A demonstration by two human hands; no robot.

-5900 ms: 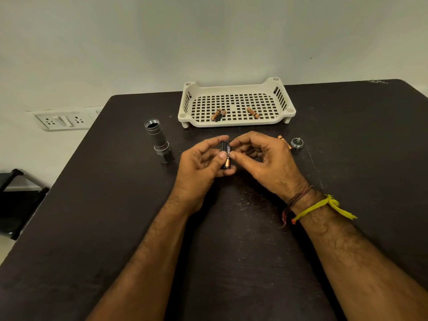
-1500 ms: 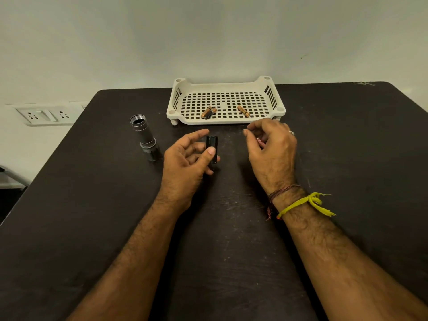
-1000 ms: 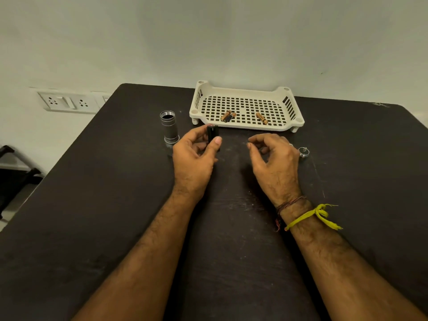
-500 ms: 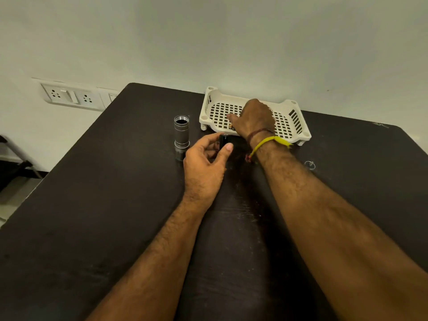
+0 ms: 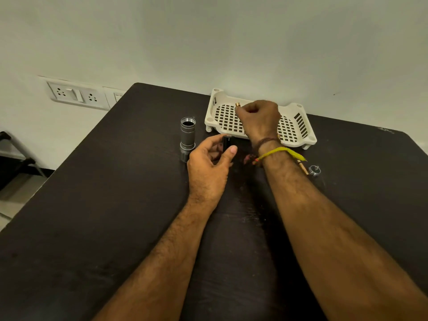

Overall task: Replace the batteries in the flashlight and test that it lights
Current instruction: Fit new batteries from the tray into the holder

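The grey flashlight body [image 5: 187,135] stands upright on the dark table [image 5: 92,205] with its open end up. Just right of it, my left hand [image 5: 208,165] grips the black battery holder [image 5: 227,142] between thumb and fingers. My right hand [image 5: 258,119] is raised over the white slotted tray [image 5: 298,126], closed on a copper-topped battery [image 5: 237,104] whose tip sticks out at the fingertips. The flashlight's tail cap [image 5: 314,170] lies on the table to the right, with another battery [image 5: 303,167] beside it, partly hidden by my forearm.
The tray sits at the table's far edge against the wall; my hand hides most of its inside. A wall socket panel [image 5: 74,95] is at the left, and a dark frame [image 5: 14,163] stands on the floor beyond the table's left edge.
My right hand reached from the table into the tray, closed on a battery and lifted it. My left hand kept the holder near the flashlight body. The camera view shifted.
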